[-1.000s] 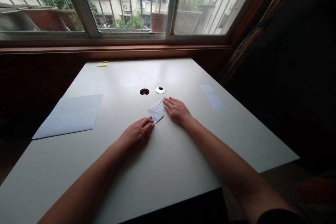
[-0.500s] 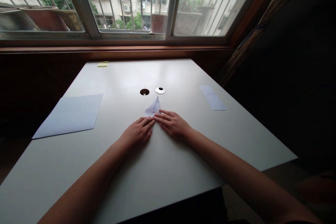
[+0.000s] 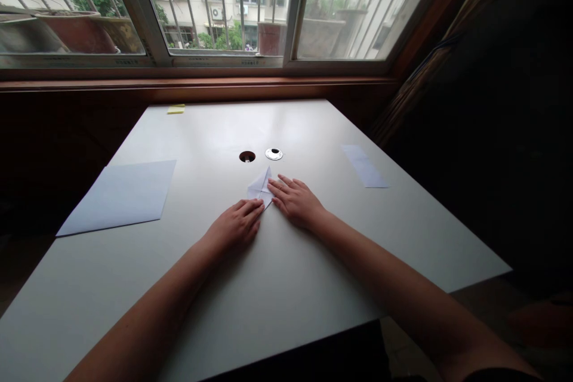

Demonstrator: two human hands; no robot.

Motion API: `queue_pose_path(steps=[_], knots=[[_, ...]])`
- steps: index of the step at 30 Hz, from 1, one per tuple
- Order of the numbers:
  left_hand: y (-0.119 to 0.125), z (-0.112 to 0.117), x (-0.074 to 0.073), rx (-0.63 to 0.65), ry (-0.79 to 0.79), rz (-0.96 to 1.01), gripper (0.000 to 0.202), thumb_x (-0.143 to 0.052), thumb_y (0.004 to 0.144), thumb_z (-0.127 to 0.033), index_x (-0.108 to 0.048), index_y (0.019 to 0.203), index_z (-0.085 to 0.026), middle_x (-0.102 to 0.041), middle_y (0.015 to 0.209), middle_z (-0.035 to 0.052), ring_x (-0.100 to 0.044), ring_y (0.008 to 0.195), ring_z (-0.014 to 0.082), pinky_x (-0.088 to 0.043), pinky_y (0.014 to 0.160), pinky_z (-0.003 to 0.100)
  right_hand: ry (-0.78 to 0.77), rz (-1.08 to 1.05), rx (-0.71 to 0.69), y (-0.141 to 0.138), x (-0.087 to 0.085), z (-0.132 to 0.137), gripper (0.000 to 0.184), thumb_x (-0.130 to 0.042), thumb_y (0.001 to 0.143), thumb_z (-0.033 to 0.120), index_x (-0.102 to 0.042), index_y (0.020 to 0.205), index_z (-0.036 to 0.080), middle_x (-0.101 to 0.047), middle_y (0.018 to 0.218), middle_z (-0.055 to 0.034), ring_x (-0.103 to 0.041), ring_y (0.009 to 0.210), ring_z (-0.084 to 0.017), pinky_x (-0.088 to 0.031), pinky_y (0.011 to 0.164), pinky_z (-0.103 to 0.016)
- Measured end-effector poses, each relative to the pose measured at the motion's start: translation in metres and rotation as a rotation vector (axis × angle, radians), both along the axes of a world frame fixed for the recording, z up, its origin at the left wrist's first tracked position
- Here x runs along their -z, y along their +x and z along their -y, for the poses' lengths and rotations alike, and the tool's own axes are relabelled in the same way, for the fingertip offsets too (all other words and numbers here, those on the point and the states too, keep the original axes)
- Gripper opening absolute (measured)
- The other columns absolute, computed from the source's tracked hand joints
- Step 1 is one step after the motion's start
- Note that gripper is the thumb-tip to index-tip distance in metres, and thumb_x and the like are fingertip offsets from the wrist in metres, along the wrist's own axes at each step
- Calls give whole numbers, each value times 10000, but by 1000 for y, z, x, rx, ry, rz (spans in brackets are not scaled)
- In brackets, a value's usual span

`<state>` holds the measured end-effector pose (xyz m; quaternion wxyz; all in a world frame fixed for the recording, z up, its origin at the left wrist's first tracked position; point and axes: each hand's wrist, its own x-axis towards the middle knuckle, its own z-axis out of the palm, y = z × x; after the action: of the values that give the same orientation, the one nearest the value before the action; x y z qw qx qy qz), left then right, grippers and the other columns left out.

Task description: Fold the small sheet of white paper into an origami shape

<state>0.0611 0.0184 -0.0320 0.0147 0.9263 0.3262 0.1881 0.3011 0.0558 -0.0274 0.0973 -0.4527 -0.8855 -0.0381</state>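
Observation:
A small piece of folded white paper (image 3: 258, 187) lies on the white table, creased across and rising to a point at its far end. At its near left corner, my left hand (image 3: 236, 221) has its fingers close together on the paper, the thumb tucked in below. My right hand (image 3: 295, 199) rests over the paper's right edge, its fingers stretched and slightly spread, the tips touching the paper. The part of the paper under both sets of fingers is hidden.
To the left lies a large sheet of white paper (image 3: 120, 197); to the right, a narrow paper strip (image 3: 364, 167). Beyond the folded paper are a round hole (image 3: 247, 157) and a round cap (image 3: 274, 154). A yellow slip (image 3: 176, 109) sits at the far edge, below the window.
My right hand has slid away from my left, up and to the right along the paper, its fingers spreading. More of the paper's near right part shows. My left hand has stayed in place.

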Motion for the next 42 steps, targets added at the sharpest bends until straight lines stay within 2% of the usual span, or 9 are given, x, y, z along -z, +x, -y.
queue_pose_path(steps=[5, 12, 17, 21, 25, 30, 32, 35, 42], knots=[[1, 1, -2, -12, 1, -28, 436, -443, 972, -224, -512, 1388, -116, -566, 1380, 132, -522, 1243, 272, -459, 1104, 449, -11, -2, 55, 2, 4, -19, 491, -265, 1041, 406, -431, 1476, 251, -394, 1551, 0, -323, 1452, -277, -331, 1125, -503], [0, 2, -5, 5, -8, -1, 386, -450, 966, -198, -557, 1329, -120, -600, 1317, 126, -537, 1219, 255, -487, 1081, 423, 17, -22, 130, -3, 7, -42, 477, -303, 1029, 392, -460, 1456, 247, -428, 1533, -10, -371, 1419, -292, -352, 1098, -506], [-5, 0, -4, 6, -42, 54, 290, -476, 967, -219, -616, 1210, -144, -637, 1227, 108, -568, 1168, 236, -520, 1036, 394, 24, -82, 171, -4, 10, -45, 455, -334, 1024, 357, -494, 1431, 231, -464, 1511, -18, -396, 1398, -279, -341, 1117, -469], [-7, -2, -5, -6, -58, 119, 241, -524, 938, -206, -609, 1160, -171, -639, 1204, 104, -587, 1138, 237, -533, 1011, 402, 64, -200, 175, -1, 11, -40, 451, -376, 1013, 327, -491, 1430, 199, -525, 1459, -77, -459, 1332, -273, -393, 1078, -448], [-8, -3, -6, 14, -83, 165, 167, -533, 903, -150, -595, 1055, -180, -630, 1189, 110, -595, 1135, 233, -528, 1014, 396, 120, -324, 72, 2, 7, -27, 455, -460, 988, 316, -474, 1427, 197, -534, 1432, -102, -513, 1244, -272, -448, 1017, -441], [-12, -5, -5, 12, -136, 218, 210, -553, 855, -113, -560, 1050, -190, -613, 1150, 118, -623, 1057, 238, -560, 938, 418, 96, -337, -237, 2, 3, -2, 320, -563, 959, 337, -611, 1270, 279, -609, 1343, -65, -521, 1261, -246, -424, 1053, -445], [-14, -6, -4, 19, -159, 229, 237, -555, 841, -107, -547, 1060, -197, -594, 1161, 114, -633, 1013, 228, -572, 891, 399, 96, -328, -317, 1, 2, 5, 270, -579, 956, 336, -654, 1211, 287, -646, 1297, -49, -510, 1291, -242, -413, 1068, -445], [-17, -9, -3, 36, -175, 235, 251, -550, 835, -106, -532, 1065, -205, -562, 1199, 108, -635, 1014, 214, -569, 880, 371, 113, -307, -353, 0, 1, 10, 247, -587, 956, 312, -680, 1185, 299, -667, 1274, -33, -515, 1299, -236, -412, 1073, -449], [-20, -9, -7, 123, -231, 267, 319, -564, 804, -72, -513, 1084, -216, -519, 1271, 110, -594, 1138, 221, -540, 955, 370, 150, -306, -367, -1, 2, 8, 225, -597, 956, 274, -705, 1152, 297, -692, 1244, -27, -583, 1210, -208, -437, 1046, -422]])
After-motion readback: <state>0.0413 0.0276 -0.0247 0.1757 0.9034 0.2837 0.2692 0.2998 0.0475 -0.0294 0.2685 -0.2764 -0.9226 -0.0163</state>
